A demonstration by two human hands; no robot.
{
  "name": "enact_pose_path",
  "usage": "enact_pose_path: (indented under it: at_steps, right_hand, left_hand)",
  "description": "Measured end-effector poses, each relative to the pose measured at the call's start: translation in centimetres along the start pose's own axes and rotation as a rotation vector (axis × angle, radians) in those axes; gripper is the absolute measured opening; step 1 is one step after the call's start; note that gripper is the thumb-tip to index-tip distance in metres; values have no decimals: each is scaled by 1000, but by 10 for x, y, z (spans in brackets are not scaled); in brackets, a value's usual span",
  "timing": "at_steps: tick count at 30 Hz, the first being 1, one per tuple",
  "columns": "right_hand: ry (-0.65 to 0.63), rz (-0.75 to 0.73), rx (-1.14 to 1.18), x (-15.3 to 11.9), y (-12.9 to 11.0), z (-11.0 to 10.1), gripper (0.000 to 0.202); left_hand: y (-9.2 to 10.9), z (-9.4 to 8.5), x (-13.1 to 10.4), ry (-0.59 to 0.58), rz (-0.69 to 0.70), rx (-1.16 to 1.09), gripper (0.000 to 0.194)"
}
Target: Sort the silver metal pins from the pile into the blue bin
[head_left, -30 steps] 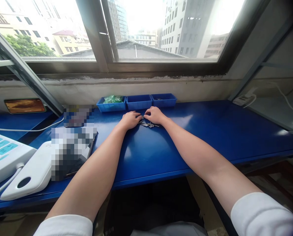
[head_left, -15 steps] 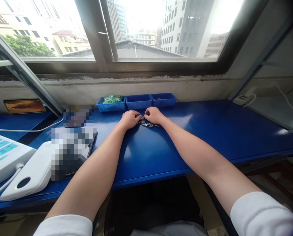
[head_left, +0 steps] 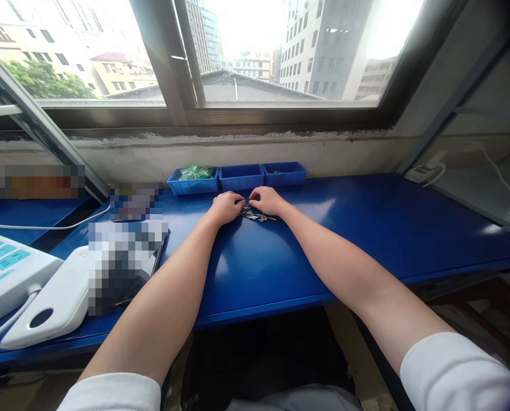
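Note:
On the blue tabletop lies a small pile of thin metal pieces (head_left: 257, 217), dark and silvery, too small to name exactly. My left hand (head_left: 228, 206) is at the pile's left side, its fingers curled and the thumb against them. From the right, my right hand (head_left: 266, 201) reaches over the pile's far edge with fingers bent together in a pinch. The fingertips of both hands nearly meet. Whatever sits between them is too small to make out.
Behind the hands stand three blue bins: a left bin (head_left: 193, 186) with green plastic packets, a middle bin (head_left: 241, 182), and a right bin (head_left: 284, 177) with some small pieces. A white power strip (head_left: 15, 274) and a white device (head_left: 53, 308) lie left. A metal frame post (head_left: 66, 142) rises there.
My right hand has shifted very slightly left toward my left hand. The pile and the bins look unchanged.

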State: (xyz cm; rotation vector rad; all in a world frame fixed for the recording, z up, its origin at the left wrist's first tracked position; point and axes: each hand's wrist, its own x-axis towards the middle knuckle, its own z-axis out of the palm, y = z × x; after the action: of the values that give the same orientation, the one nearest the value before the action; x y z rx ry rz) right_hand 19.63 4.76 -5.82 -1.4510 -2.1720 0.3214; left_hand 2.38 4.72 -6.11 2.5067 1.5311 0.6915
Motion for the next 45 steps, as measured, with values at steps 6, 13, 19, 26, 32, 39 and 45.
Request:
enact_pose_path:
  at_steps: [6,13,19,26,32,39,45]
  right_hand:
    - [10,-74,-86,2,3,4,18]
    - [32,-189,-155,-1,4,3,20]
    - [146,-215,-36,0,4,3,19]
    - [208,-147,281,-2,-2,-3,24]
    - [137,-49,562,2,-3,-2,26]
    - [180,-45,703,2,-2,-3,28]
    - [209,-38,676,3,2,-1,22]
  left_hand:
    - [2,-1,-1,-10,-12,-2,31]
    - [2,0,0,6,-16,35,34]
    - [4,-1,-1,64,18,7,31]
    - [11,-7,-3,196,108,-148,32]
    - [16,-11,-4,224,91,-225,27]
    - [11,-9,-1,287,84,-186,18]
    - [6,-7,2,298,20,-134,21]
